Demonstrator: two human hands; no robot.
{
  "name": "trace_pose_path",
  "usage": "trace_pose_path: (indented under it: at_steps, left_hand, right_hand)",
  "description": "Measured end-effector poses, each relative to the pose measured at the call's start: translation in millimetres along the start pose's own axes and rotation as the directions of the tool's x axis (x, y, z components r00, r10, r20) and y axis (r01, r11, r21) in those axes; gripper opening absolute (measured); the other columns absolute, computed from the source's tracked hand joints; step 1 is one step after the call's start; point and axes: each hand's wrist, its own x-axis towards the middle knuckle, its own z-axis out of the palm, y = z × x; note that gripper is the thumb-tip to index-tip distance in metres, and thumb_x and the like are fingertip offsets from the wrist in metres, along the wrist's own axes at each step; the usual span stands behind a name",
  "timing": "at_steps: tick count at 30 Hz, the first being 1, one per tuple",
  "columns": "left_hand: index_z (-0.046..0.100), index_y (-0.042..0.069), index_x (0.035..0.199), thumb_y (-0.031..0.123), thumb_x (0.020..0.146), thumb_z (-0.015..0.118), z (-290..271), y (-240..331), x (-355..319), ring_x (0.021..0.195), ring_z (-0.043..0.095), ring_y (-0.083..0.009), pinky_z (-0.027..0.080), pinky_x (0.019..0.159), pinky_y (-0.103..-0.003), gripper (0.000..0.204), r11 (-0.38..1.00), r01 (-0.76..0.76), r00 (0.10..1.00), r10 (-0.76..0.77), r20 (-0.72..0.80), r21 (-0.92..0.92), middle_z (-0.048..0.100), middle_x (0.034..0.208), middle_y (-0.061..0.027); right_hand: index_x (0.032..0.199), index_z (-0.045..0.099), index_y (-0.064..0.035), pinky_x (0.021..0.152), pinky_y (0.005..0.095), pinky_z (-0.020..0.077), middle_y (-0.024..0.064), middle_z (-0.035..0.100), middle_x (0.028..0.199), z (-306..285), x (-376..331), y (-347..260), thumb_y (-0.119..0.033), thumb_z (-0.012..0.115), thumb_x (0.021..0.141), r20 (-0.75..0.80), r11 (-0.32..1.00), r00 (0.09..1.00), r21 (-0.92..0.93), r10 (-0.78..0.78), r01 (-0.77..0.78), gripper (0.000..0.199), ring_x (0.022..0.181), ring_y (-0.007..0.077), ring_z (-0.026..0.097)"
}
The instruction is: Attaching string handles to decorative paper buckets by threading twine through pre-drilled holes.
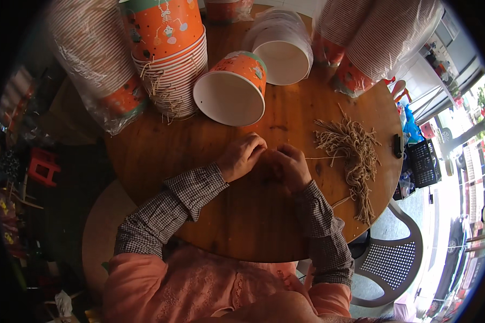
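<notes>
Two bare hands work close together above the middle of the round wooden table (pixel 237 220), between its near edge and the tubs. Your left hand (pixel 244 156) has its thumb and fingers pressed together; whether a cord sits between them is too small to tell. Your right hand (pixel 292 168) is curled and seems to pinch a thin strand (pixel 321 158), which runs to the heap of twine (pixel 355 151) by the table's right edge. Just beyond your hands, an orange tub (pixel 257 74) lies tipped, its white mouth toward you. Toward the far left edge stands a stack of tubs (pixel 170 75) with cords hanging down it; plastic-wrapped stacks (pixel 385 46) stand at the far right edge.
</notes>
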Motion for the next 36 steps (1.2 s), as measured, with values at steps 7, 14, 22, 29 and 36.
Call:
trace_pose_path:
  at_steps: [7, 14, 22, 29, 36]
  left_hand:
    - [0.052, 0.002, 0.099, 0.000, 0.082, 0.064, 6.5, -4.6, 16.9, 0.081, 0.057, -0.0247, 0.048, 0.074, -0.035, 0.021, 0.995, 0.024, 0.976, -0.045, -0.212, -0.100, 0.054, 0.092, -0.0105]
    - [0.044, 0.001, 0.125, 0.003, 0.079, 0.070, 11.1, -28.3, 28.9, 0.108, 0.053, -0.0332, 0.045, 0.091, -0.038, 0.053, 0.992, 0.130, 0.924, -0.121, -0.363, 0.000, 0.051, 0.117, -0.0177]
    - [0.046, 0.001, 0.123, 0.003, 0.083, 0.064, -0.7, -21.5, 16.5, 0.100, 0.058, -0.0365, 0.050, 0.083, -0.038, 0.044, 0.977, 0.211, 0.953, -0.198, -0.228, 0.033, 0.055, 0.111, -0.0196]
    - [0.050, -0.002, 0.120, -0.001, 0.085, 0.058, -17.1, 9.2, -1.1, 0.094, 0.065, -0.0276, 0.053, 0.074, -0.033, 0.035, 0.980, 0.198, 0.953, -0.200, -0.229, -0.034, 0.060, 0.106, -0.0177]
    - [0.051, -0.001, 0.117, -0.004, 0.083, 0.056, -8.6, -1.4, -12.8, 0.080, 0.060, -0.0235, 0.049, 0.072, -0.031, 0.034, 0.970, 0.201, 0.957, -0.223, -0.183, -0.135, 0.059, 0.096, -0.0132]
  right_hand:
    - [0.087, 0.058, -0.0056, 0.052, 0.0210, 0.0415, -0.0008, 0.054, 0.069, -11.2, 31.2, -1.1, -0.010, 0.059, 0.088, -0.131, 0.939, 0.981, 0.295, -0.143, 0.176, 0.005, 0.059, 0.0074, 0.050]
    - [0.097, 0.059, -0.0082, 0.086, 0.0305, 0.0479, 0.0057, 0.061, 0.106, 12.5, 75.4, -13.9, -0.010, 0.058, 0.092, -0.114, 0.687, 0.945, 0.660, -0.308, 0.303, 0.006, 0.099, 0.0158, 0.059]
    - [0.094, 0.060, -0.0018, 0.091, 0.0317, 0.0464, 0.0106, 0.060, 0.118, 37.2, 52.3, -8.7, -0.007, 0.059, 0.092, -0.059, 0.737, 0.889, 0.537, -0.454, 0.412, 0.005, 0.102, 0.0161, 0.058]
    - [0.094, 0.058, -0.0016, 0.089, 0.0298, 0.0494, 0.0119, 0.060, 0.118, 48.0, 16.1, -16.2, -0.008, 0.058, 0.093, -0.083, 0.807, 0.853, 0.287, -0.516, 0.516, 0.007, 0.104, 0.0166, 0.059]
    - [0.098, 0.058, 0.0017, 0.089, 0.0262, 0.0469, 0.0087, 0.060, 0.112, 50.9, 4.7, -19.9, -0.003, 0.059, 0.092, -0.162, 0.756, 0.757, 0.086, -0.632, 0.649, 0.008, 0.102, 0.0129, 0.058]
